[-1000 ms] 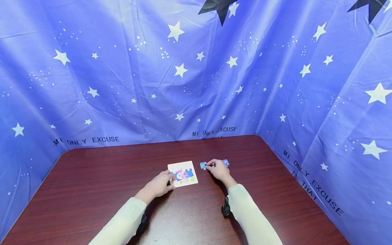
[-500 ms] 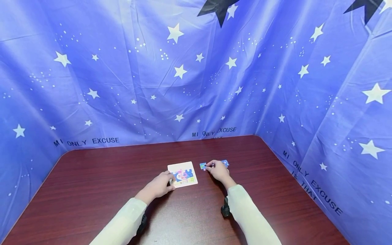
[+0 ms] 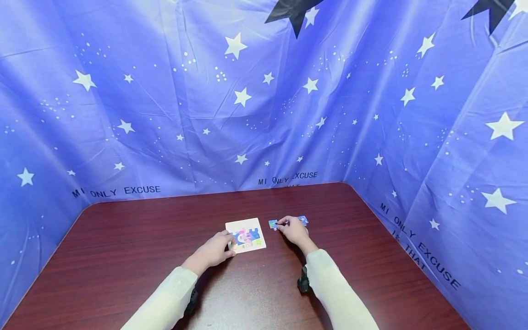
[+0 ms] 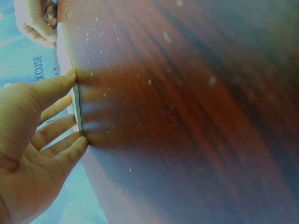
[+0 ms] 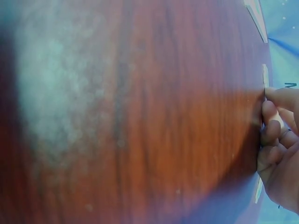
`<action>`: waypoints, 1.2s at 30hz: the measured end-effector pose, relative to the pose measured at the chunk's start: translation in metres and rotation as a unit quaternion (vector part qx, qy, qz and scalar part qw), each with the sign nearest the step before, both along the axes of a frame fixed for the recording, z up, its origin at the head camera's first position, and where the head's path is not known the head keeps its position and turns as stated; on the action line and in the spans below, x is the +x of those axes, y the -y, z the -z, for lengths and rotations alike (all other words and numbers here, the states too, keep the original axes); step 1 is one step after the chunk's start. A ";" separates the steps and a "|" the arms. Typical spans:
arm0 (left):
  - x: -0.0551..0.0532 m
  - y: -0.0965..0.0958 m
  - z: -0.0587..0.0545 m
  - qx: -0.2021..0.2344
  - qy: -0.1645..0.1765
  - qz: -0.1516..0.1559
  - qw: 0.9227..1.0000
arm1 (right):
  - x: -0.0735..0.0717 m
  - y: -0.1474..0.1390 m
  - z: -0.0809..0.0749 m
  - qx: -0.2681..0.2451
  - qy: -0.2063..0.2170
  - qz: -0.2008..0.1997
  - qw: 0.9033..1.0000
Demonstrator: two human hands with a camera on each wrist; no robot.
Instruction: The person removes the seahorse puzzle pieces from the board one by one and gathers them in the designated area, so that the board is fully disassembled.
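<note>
On the table lies a white-framed puzzle board (image 3: 243, 224), partly filled with pink, blue and yellow-green pieces; its upper part is plain white. My left hand (image 3: 212, 249) holds the board at its near left corner, thumb at the near edge and fingers over the left side. To the right of the board, my right hand (image 3: 294, 229) pinches a small blue-and-green puzzle piece (image 3: 272, 224) by its right side, low at the table. The right wrist view shows the other fingers (image 5: 271, 133) curled under. More blue puzzle pieces (image 3: 303, 220) lie beyond the right hand, partly hidden by it.
The dark red wooden table (image 3: 136, 243) reaches back to a blue star-printed curtain (image 3: 185, 114), which also hangs along the right side. A black wrist device (image 3: 303, 279) sits at the right cuff, and another (image 3: 191, 301) at the left.
Both hands stay almost still, the left on the board and the right at the piece. The head view shifts very slightly.
</note>
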State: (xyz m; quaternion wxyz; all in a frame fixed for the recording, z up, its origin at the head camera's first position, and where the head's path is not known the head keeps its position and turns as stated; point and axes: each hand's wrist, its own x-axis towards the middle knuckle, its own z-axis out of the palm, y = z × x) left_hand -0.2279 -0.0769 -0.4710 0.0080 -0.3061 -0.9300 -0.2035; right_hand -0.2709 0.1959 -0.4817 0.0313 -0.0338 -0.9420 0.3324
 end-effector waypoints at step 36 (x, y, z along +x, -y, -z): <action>-0.001 0.001 0.004 0.017 0.011 -0.020 1.000 | 0.005 0.017 -0.007 -0.077 -0.048 -0.100 0.991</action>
